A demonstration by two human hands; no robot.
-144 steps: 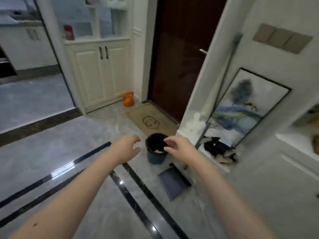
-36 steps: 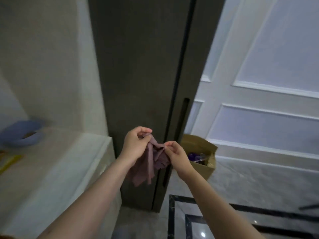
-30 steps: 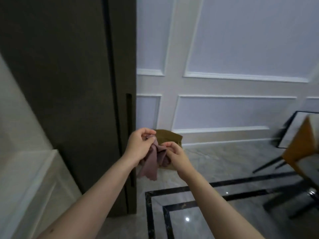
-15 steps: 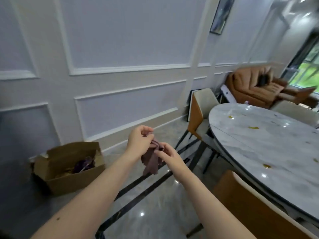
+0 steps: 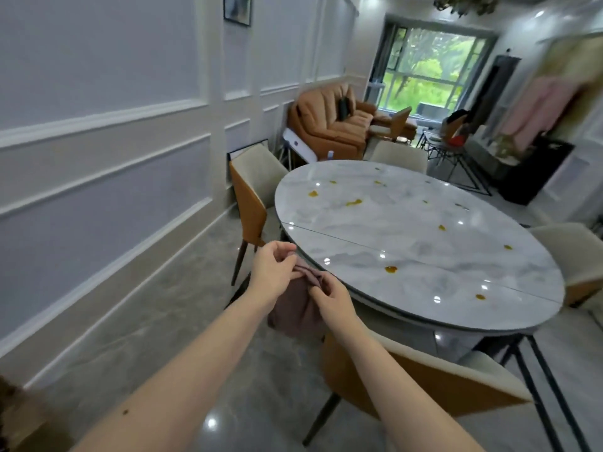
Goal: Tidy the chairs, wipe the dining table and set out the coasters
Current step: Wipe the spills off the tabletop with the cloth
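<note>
A mauve cloth (image 5: 295,305) hangs between both hands in front of me. My left hand (image 5: 270,272) pinches its top edge and my right hand (image 5: 329,296) grips it just beside. Both are at the near left rim of the oval marble dining table (image 5: 424,230), whose top carries several yellow-brown spots (image 5: 391,269). An orange-backed chair (image 5: 424,383) stands right below my right arm at the table's near side. Another chair (image 5: 257,190) stands at the far left of the table. No coasters are in view.
Cream chairs stand at the table's far end (image 5: 399,156) and right side (image 5: 574,256). A panelled wall (image 5: 98,158) runs along the left over a strip of glossy floor (image 5: 156,321). An orange sofa (image 5: 329,125) and a window (image 5: 430,76) lie beyond.
The view has swung from the doorway past a dark cabinet and a cardboard box to the dining table. Both hands, once empty, now hold the cloth and have spread it wider.
</note>
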